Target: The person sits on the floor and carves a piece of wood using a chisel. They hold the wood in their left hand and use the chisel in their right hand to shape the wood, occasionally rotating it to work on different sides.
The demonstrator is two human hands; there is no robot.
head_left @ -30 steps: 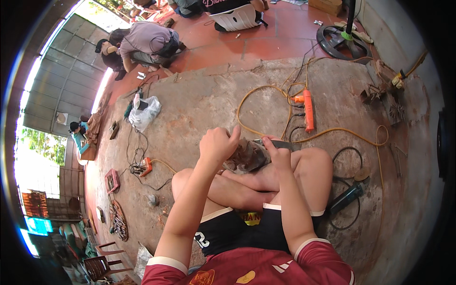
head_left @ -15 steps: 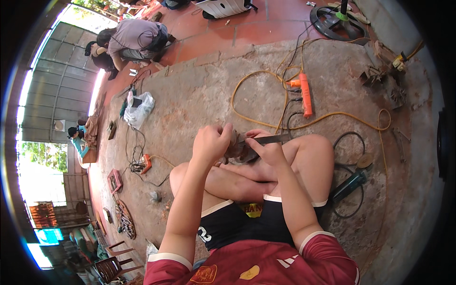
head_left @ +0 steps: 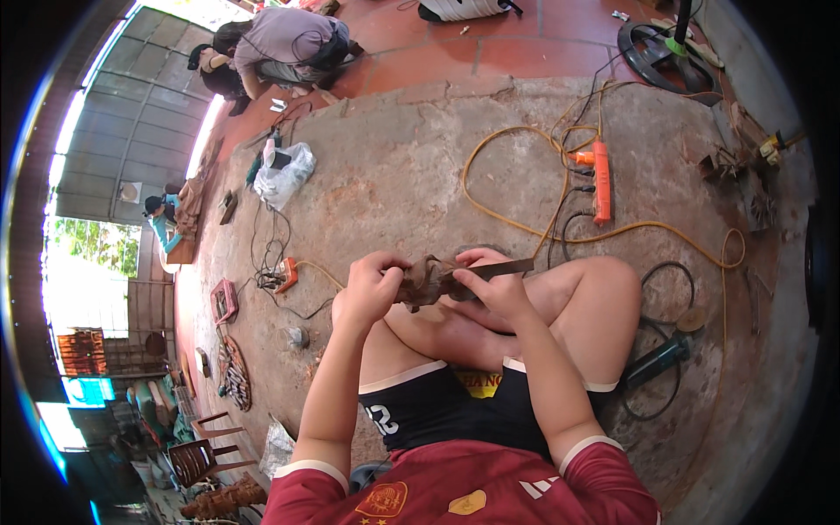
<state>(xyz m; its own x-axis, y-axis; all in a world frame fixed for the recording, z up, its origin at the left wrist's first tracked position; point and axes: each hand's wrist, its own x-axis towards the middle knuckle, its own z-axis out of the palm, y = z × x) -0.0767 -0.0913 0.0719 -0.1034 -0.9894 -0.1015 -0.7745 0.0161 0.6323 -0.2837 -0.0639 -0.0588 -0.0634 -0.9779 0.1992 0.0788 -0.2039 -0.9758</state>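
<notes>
Over my crossed legs, my left hand (head_left: 372, 287) is closed around the left end of a knobbly brown carved piece (head_left: 426, 282), which looks like wood. My right hand (head_left: 494, 284) is closed at the other end, thumb on top, gripping a flat dark strip (head_left: 514, 268) whose free end sticks out to the right. Whether the strip is sandpaper or a thin file I cannot tell. Its inner end lies against the carving, and my right fingers partly hide the contact.
An orange power strip (head_left: 601, 184) with a looped yellow cord lies ahead right. By my right knee is a dark green corded power tool (head_left: 658, 360). A plastic bag (head_left: 285, 175), a smaller orange socket block (head_left: 285, 275) and a pink basket (head_left: 224, 302) sit left. People (head_left: 284, 44) crouch far left.
The carving has turned and now lies more level, showing more of its length between my hands. My left hand is lower. The whole view has shifted, with surroundings moving rightward.
</notes>
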